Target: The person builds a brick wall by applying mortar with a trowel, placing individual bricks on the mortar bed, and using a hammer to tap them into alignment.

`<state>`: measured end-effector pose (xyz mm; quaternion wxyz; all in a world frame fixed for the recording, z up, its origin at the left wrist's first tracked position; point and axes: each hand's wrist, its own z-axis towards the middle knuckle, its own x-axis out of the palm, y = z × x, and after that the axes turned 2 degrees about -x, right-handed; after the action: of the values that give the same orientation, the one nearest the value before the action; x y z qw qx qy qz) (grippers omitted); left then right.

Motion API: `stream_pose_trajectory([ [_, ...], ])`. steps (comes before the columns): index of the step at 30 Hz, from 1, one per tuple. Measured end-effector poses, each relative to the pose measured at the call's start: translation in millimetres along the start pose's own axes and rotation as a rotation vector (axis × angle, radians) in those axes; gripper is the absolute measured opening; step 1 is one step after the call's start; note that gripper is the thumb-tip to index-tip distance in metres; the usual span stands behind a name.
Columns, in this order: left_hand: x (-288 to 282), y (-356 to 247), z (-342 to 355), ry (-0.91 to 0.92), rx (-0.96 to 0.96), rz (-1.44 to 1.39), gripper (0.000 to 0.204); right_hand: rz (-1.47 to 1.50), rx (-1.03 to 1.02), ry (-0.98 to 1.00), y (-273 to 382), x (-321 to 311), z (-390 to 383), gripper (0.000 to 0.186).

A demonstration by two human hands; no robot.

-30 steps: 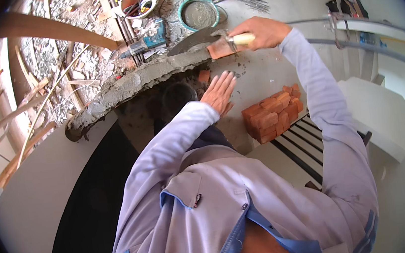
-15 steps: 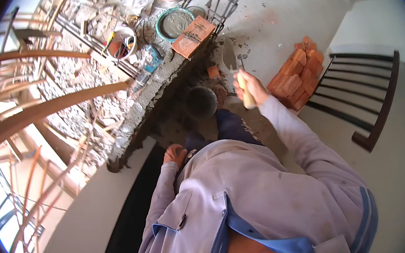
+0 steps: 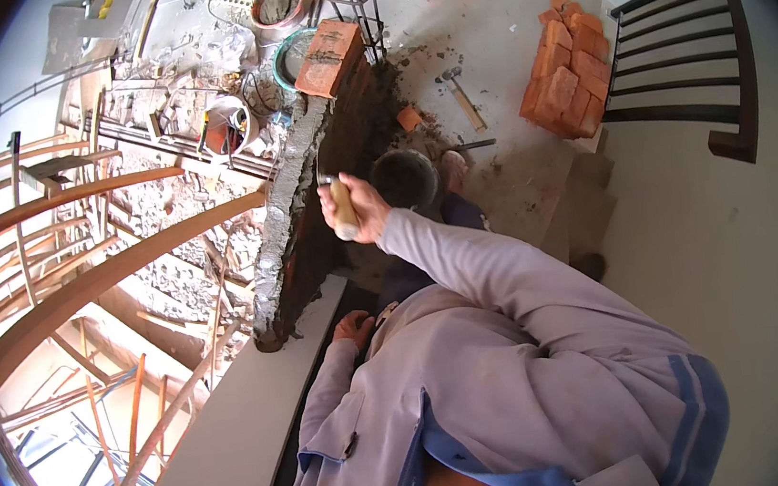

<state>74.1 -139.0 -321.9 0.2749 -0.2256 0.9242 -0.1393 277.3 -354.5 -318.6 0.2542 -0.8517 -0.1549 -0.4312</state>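
A: So the wooden-handled trowel [image 3: 343, 214] is gripped snugly in the right hand [image 3: 368, 209], beside the mortar-topped wall [image 3: 350, 115]?

B: Yep, left hand [image 3: 353, 329] grip can't be told tho. Mortar [image 3: 276, 214] might get knocked off if snagged by the blade.

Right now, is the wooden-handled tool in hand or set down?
In hand: the right hand is wrapped around its pale wooden handle, fingers curled over it.
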Motion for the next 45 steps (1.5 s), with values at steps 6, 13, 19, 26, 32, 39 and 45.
stream_pose_trajectory([
  [6, 2, -16, 25, -0.135, 0.042, -0.034, 0.032, -0.268, -0.036, -0.124, 45, -42, -114, 0.041],
  [13, 70, -26, 69, -0.296, 0.172, -0.075, 0.027, -2.397, -1.128, -1.139, 240, -191, -204, 0.043],
  [19, 136, -108, 105, -0.115, -0.117, -0.271, 0.027, -1.494, -0.715, -1.474, 461, -284, -244, 0.069],
  [26, 201, -268, 159, 0.109, -0.154, -0.398, 0.032, -1.137, -1.183, -1.674, 618, -350, -173, 0.073],
  [32, 211, -303, 180, 0.110, -0.191, -0.618, 0.032, -1.187, -1.114, -1.749, 645, -381, -158, 0.068],
  [39, 187, -349, 195, 0.142, -0.193, -0.879, 0.046, -0.471, -0.783, -0.604, 551, -266, -290, 0.058],
  [45, 127, -477, 147, 0.223, 0.179, -0.852, 0.097, -0.545, -0.471, -0.263, 384, -144, -353, 0.061],
])
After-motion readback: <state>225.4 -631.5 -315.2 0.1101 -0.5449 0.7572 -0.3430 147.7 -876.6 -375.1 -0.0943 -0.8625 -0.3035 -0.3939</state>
